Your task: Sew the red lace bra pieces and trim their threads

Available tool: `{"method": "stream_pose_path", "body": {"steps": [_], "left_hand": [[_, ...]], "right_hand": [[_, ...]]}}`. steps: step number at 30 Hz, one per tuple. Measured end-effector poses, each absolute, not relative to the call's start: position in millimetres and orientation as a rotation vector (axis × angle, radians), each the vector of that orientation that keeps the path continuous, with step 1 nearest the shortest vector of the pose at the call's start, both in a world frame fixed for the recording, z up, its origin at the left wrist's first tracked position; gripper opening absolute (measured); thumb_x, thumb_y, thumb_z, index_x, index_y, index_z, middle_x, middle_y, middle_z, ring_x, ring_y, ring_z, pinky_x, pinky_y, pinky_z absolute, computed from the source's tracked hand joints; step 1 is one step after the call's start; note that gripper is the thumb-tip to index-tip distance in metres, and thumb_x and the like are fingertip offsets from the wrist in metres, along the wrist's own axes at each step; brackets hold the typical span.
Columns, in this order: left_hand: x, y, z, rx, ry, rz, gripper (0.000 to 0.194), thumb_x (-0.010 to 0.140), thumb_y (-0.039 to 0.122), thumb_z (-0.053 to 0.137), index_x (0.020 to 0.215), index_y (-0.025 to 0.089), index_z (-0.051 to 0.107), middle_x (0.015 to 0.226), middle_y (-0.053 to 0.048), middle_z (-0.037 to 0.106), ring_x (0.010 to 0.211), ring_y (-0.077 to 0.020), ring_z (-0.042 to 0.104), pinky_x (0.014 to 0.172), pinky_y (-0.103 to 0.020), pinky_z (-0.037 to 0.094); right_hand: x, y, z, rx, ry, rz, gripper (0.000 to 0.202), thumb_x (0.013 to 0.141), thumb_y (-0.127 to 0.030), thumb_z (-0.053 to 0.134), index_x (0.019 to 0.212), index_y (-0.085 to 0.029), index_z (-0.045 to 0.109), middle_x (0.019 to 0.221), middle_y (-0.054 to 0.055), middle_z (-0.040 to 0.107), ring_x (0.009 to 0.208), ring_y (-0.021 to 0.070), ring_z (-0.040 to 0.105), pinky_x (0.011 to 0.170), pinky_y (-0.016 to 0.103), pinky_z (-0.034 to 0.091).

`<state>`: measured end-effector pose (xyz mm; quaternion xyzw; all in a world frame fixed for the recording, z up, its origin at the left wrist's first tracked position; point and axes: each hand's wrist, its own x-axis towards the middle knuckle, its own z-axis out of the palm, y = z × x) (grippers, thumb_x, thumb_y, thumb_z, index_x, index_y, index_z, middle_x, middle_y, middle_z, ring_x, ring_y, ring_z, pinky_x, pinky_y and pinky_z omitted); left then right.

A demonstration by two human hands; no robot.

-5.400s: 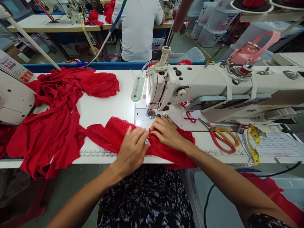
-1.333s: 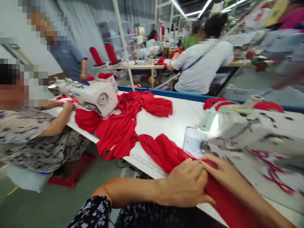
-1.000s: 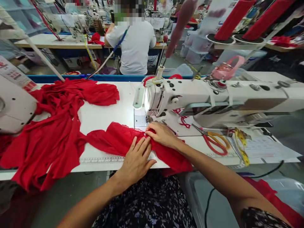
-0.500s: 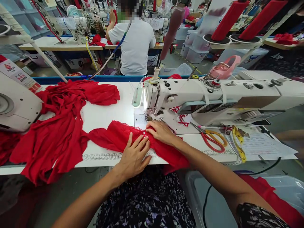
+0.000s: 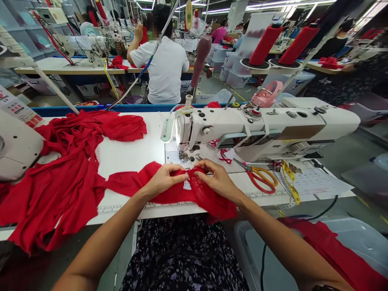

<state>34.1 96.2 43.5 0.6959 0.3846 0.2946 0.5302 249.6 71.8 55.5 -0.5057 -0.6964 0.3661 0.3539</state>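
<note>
Both hands pinch a red lace-edged fabric piece [image 5: 178, 197] in front of the sewing machine [image 5: 230, 125]. My left hand [image 5: 165, 178] grips its edge between thumb and fingers. Close beside it, my right hand [image 5: 216, 180] holds the edge too, with the cloth bunched up and draping over the table's front edge. A small white patch shows on the fabric between the hands. The machine's needle area [image 5: 182, 157] is just behind my left hand, apart from the cloth I hold. Toward the left, the fabric runs into a large red fabric heap [image 5: 72, 161].
Orange-and-red-handled scissors [image 5: 262, 180] lie at the right, near a yellow measuring tape [image 5: 289, 178] and a paper sheet [image 5: 318, 182]. A second machine [image 5: 18, 141] stands at the left. Below the table is a clear plastic bin [image 5: 251, 242]. A person in white [image 5: 168, 68] sits ahead.
My hands have gone from lying flat on the fabric to pinching and lifting its edge. The cloth near my right hand is now bunched. The camera view has tilted up and shifted right.
</note>
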Motion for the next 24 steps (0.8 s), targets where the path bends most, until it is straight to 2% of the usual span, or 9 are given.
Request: {"method": "stream_pose_path", "body": {"steps": [2,4,7,9,12,16,18,21,24], "left_hand": [[35.4,95.4,41.7,1.539,0.886,0.731,0.031,0.085,0.046,0.066,0.080,0.015,0.067,0.077,0.000,0.063,0.073,-0.0134,0.056,0.074,-0.027,0.046],[35.6,93.8,40.0,1.485,0.882,0.750,0.031,0.084,0.045,0.067,0.083,0.014,0.067,0.079,-0.001,0.063,0.075,-0.0133,0.056,0.073,-0.026,0.045],[35.6,92.3,39.0,1.461,0.896,0.797,0.029,0.085,0.044,0.066,0.085,0.014,0.068,0.083,-0.002,0.065,0.079,-0.0141,0.057,0.078,-0.027,0.045],[36.4,91.7,39.2,1.449,0.931,0.824,0.029,0.085,0.043,0.065,0.079,0.015,0.066,0.077,0.000,0.062,0.074,-0.0132,0.055,0.073,-0.026,0.045],[38.6,90.8,40.0,1.444,0.984,0.861,0.028,0.086,0.040,0.064,0.073,0.015,0.063,0.068,0.002,0.056,0.067,-0.0115,0.049,0.067,-0.025,0.042],[40.4,90.2,39.5,1.436,0.985,0.912,0.020,0.085,0.034,0.064,0.079,0.015,0.067,0.074,0.000,0.061,0.073,-0.0126,0.053,0.072,-0.025,0.043],[40.5,90.4,38.1,1.428,1.013,0.944,0.017,0.083,0.031,0.065,0.079,0.015,0.067,0.071,0.001,0.059,0.070,-0.0119,0.052,0.070,-0.024,0.042],[40.4,90.4,35.7,1.468,1.084,0.982,0.014,0.082,0.028,0.065,0.076,0.016,0.066,0.068,0.003,0.058,0.067,-0.0111,0.051,0.067,-0.024,0.041],[41.2,89.9,34.8,1.567,1.123,1.029,0.011,0.081,0.025,0.064,0.075,0.016,0.066,0.072,0.002,0.062,0.071,-0.0122,0.054,0.069,-0.024,0.042]], "right_hand": [[258.2,74.9,53.8,-1.312,-1.785,0.997,0.022,0.087,-0.037,0.061,0.101,-0.020,0.064,0.090,0.002,0.069,0.081,0.0162,0.062,0.074,0.029,0.048],[269.6,79.3,51.2,-1.346,-1.808,0.940,0.027,0.091,-0.042,0.056,0.105,-0.021,0.065,0.098,0.004,0.071,0.088,0.0182,0.064,0.077,0.031,0.048],[288.0,88.2,44.7,-1.512,-1.935,0.586,0.030,0.095,-0.042,0.048,0.103,-0.021,0.067,0.103,0.008,0.070,0.096,0.0219,0.063,0.083,0.035,0.047],[296.8,94.2,38.2,-1.646,-2.054,0.365,0.030,0.094,-0.043,0.050,0.103,-0.021,0.068,0.102,0.009,0.069,0.095,0.0235,0.063,0.085,0.036,0.046],[299.2,99.6,28.0,-1.791,-2.216,0.231,0.031,0.093,-0.044,0.054,0.109,-0.021,0.068,0.101,0.009,0.068,0.091,0.0227,0.063,0.079,0.033,0.046],[289.8,99.4,24.4,-1.863,-2.361,-0.023,0.029,0.098,-0.030,0.042,0.105,-0.018,0.067,0.100,0.012,0.067,0.094,0.0234,0.063,0.072,0.030,0.043],[285.8,96.5,29.7,-1.885,-2.383,-0.099,0.029,0.097,-0.020,0.037,0.099,-0.015,0.066,0.099,0.016,0.066,0.094,0.0256,0.062,0.068,0.031,0.041],[281.8,86.4,44.0,-1.893,-2.305,-0.007,0.027,0.095,-0.014,0.034,0.099,-0.014,0.060,0.096,0.016,0.067,0.086,0.0253,0.063,0.066,0.031,0.040],[275.4,70.1,59.3,-1.732,-2.151,0.489,0.024,0.101,-0.028,0.030,0.099,-0.022,0.053,0.081,0.005,0.065,0.070,0.0194,0.060,0.063,0.029,0.040]]}}
